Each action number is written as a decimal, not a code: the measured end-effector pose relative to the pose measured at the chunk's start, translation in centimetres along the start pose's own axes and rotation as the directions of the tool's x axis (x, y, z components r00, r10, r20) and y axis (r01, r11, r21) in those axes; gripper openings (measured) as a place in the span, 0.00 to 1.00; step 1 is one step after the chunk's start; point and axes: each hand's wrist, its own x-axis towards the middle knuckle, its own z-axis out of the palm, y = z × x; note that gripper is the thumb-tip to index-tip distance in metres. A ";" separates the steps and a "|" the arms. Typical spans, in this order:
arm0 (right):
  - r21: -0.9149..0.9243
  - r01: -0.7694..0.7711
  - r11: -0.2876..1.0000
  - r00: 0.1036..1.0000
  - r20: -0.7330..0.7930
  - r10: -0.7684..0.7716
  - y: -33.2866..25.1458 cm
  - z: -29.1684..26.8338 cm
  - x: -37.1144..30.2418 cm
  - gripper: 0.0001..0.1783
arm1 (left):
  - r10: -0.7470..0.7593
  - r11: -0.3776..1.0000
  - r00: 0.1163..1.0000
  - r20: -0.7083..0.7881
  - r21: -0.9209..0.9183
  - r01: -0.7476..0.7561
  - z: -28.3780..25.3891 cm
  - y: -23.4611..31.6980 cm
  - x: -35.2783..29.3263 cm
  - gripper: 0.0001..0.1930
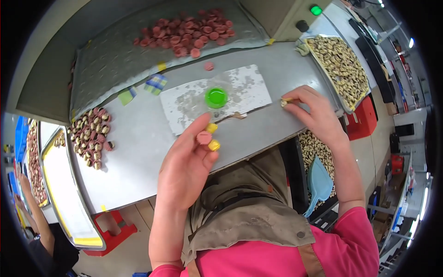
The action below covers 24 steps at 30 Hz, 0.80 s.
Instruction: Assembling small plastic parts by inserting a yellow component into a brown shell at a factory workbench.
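Note:
My left hand (182, 161) is raised over the front edge of the grey table, fingers curled round a pink round cap-like piece (204, 137). Yellow covers sit on two of its fingertips. To the right, my right hand (316, 113) pinches a small pale piece (284, 102) between thumb and forefinger, just above the tabletop; a bit of yellow shows on the forefinger. Between the hands a bright green round dish (216, 98) rests on a wet-spotted white board (180, 104). One loose pink cap (209, 66) lies behind the board.
Pink caps (194, 34) are heaped on a grey padded mat (106, 64) at the back. Pink caps with pale pieces (92, 136) lie left, beside a white tray (69, 184). Right: a tray of pale-and-dark pieces (339, 64), a blue scoop (319, 182). Another person's arm (41, 221) shows far left.

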 end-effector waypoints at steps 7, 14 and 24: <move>0.034 -0.009 0.999 0.999 0.032 0.008 -2.7 0.2 2.1 0.09 | 0.025 0.999 0.999 -0.023 -0.042 -0.026 -1.2 0.5 0.0 0.21; 0.125 0.403 0.907 0.915 -0.030 -0.403 -7.1 4.2 7.4 0.08 | 0.047 0.996 0.995 -0.085 0.082 -0.040 -0.2 0.6 0.2 0.20; -0.019 0.516 0.856 0.856 0.049 -0.515 -6.7 5.6 8.8 0.07 | 0.051 0.997 0.992 -0.117 0.070 -0.043 -0.2 1.0 0.9 0.29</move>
